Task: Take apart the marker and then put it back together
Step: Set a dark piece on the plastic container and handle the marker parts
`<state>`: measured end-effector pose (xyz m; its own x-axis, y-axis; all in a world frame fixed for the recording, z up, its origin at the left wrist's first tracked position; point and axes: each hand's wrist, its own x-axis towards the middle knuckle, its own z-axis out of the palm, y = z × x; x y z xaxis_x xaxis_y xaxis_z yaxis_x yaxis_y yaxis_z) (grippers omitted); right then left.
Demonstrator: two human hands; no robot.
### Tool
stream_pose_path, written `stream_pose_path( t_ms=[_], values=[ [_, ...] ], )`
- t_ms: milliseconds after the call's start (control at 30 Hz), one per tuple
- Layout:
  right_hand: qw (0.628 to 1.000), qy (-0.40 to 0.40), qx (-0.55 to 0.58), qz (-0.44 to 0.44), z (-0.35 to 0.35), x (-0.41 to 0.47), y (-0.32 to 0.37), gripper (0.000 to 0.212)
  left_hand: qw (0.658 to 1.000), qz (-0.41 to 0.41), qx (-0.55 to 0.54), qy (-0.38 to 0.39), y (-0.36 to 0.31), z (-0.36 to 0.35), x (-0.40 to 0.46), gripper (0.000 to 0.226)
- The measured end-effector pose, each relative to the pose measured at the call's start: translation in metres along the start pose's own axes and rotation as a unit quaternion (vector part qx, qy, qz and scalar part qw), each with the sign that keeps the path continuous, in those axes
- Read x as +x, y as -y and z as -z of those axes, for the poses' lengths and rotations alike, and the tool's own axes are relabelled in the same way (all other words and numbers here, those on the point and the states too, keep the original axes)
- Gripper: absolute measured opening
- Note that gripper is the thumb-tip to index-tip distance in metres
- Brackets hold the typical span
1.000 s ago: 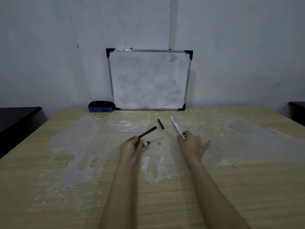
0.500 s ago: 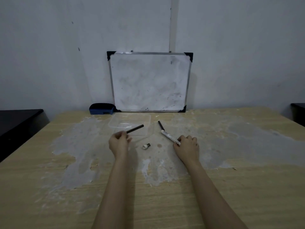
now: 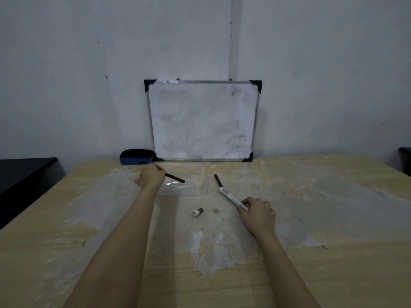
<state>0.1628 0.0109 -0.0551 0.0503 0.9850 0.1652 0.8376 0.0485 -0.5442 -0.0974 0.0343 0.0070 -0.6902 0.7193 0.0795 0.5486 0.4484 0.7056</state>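
Note:
My left hand (image 3: pixel 149 176) is closed around a thin black ink rod (image 3: pixel 175 178), holding it over the near left part of a clear plastic tray (image 3: pixel 195 176). My right hand (image 3: pixel 258 213) grips the white marker barrel (image 3: pixel 232 198) at its near end; the barrel points up-left, and its far end lies close to the black cap (image 3: pixel 218 180) on the table. A small white and black end plug (image 3: pixel 197 212) lies loose on the table between my hands.
A whiteboard (image 3: pixel 202 121) leans on the wall at the table's far edge, with a blue eraser (image 3: pixel 136 159) to its left. The wooden table (image 3: pixel 311 252) has pale worn patches. Dark furniture (image 3: pixel 24 174) stands at the left, and more at the far right.
My left hand has carried the ink rod away from me and to the left, over the tray. My right hand has drawn the barrel nearer and swung its tip left, near the cap.

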Motion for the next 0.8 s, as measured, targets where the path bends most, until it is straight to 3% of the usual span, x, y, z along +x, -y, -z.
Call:
stream_pose_path(
  t_ms=[167, 333, 467, 533, 667, 800],
  values=[
    [1.0, 0.002, 0.003, -0.005, -0.001, 0.002, -0.001, 0.027, 0.993, -0.032, 0.108, 0.035, 0.002, -0.011, 0.003, 0.023],
    [1.0, 0.004, 0.009, -0.009, -0.001, 0.003, -0.001, 0.028, 0.983, -0.089, 0.155, -0.03, 0.007, -0.019, 0.001, 0.027],
    [0.998, -0.026, 0.05, -0.023, 0.001, 0.003, -0.001, 0.028, 0.966, -0.198, 0.133, -0.098, -0.01, -0.033, -0.026, 0.027],
    [0.995, -0.05, 0.086, -0.03, 0.002, 0.003, -0.002, 0.027, 0.946, -0.287, 0.116, -0.096, -0.02, -0.042, -0.047, 0.026],
    [0.985, -0.101, 0.128, -0.049, 0.004, 0.003, -0.005, 0.025, 0.903, -0.407, 0.129, 0.048, -0.037, -0.065, -0.083, 0.032],
    [0.979, -0.122, 0.148, -0.067, 0.006, 0.004, -0.009, 0.025, 0.889, -0.362, 0.228, 0.161, -0.053, -0.091, -0.091, 0.036]
  ],
)
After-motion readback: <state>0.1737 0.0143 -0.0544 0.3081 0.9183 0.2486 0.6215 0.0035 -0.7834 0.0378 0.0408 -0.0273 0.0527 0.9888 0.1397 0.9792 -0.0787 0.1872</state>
